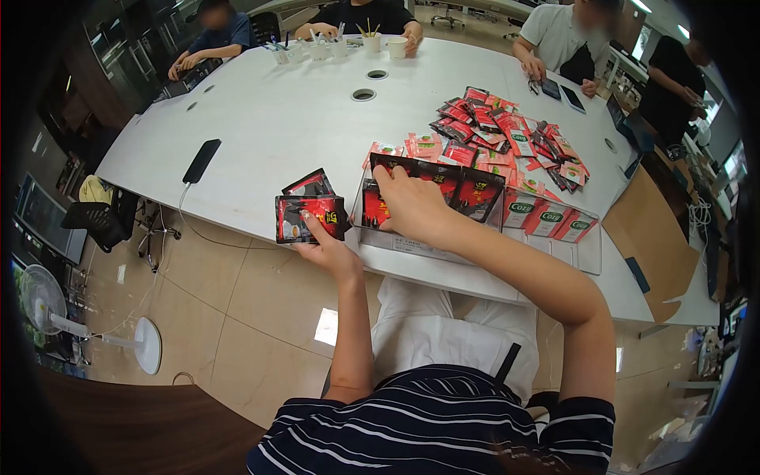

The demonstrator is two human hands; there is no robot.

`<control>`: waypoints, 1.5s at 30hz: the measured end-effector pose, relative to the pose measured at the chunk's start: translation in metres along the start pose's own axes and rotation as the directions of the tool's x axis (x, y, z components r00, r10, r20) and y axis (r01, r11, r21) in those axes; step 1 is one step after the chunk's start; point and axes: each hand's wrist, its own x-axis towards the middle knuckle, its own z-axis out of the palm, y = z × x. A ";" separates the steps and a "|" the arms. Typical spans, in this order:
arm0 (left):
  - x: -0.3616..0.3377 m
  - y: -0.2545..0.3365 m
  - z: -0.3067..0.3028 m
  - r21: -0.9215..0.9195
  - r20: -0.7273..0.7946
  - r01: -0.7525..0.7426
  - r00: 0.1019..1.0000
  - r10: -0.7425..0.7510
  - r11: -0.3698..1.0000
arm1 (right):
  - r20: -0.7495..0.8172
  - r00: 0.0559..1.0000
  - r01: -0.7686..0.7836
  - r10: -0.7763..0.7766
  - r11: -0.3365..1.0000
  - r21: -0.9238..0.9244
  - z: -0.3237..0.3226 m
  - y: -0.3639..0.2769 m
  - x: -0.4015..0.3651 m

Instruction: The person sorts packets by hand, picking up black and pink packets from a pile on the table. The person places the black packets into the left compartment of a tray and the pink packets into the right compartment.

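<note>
My left hand [332, 253] is closed around several black-and-red coffee sachets [294, 222], fanned out over the table's front edge, with the thumb on top. My right hand [416, 207] reaches over the left compartment of a clear divided box [419, 245], its fingers curled onto a coffee sachet [370, 202] there. More black-and-red sachets [480, 194] stand upright in the compartments beside it. Pink-and-red Cozy sachets [548, 218] fill the box's right part. My right hand covers part of the left compartment, and its fingertips are partly hidden.
A loose pile of mixed sachets [483, 131] lies behind the box. A phone [201, 161] with a cable is at the left, cups [372, 43] at the far side, and cardboard [657, 237] at the right. Several other people are around the table [277, 111].
</note>
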 end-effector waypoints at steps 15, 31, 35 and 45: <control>0.002 -0.004 -0.004 0.028 0.033 -0.021 0.999 0.020 0.999 | -0.591 0.725 -0.021 -0.354 0.846 -0.533 0.023 0.015 0.009; 0.009 -0.012 -0.008 0.084 0.034 -0.087 0.996 0.085 0.993 | -0.686 0.726 0.055 0.045 0.991 0.123 -0.033 0.032 -0.135; 0.015 -0.020 -0.013 0.095 0.017 -0.118 0.993 0.117 0.988 | -0.767 0.621 -0.054 0.163 0.985 0.165 -0.031 0.062 -0.190; 0.012 -0.015 -0.008 0.152 0.050 -0.138 0.990 0.132 0.979 | -0.909 0.208 -0.458 0.361 0.857 0.236 0.019 0.166 -0.326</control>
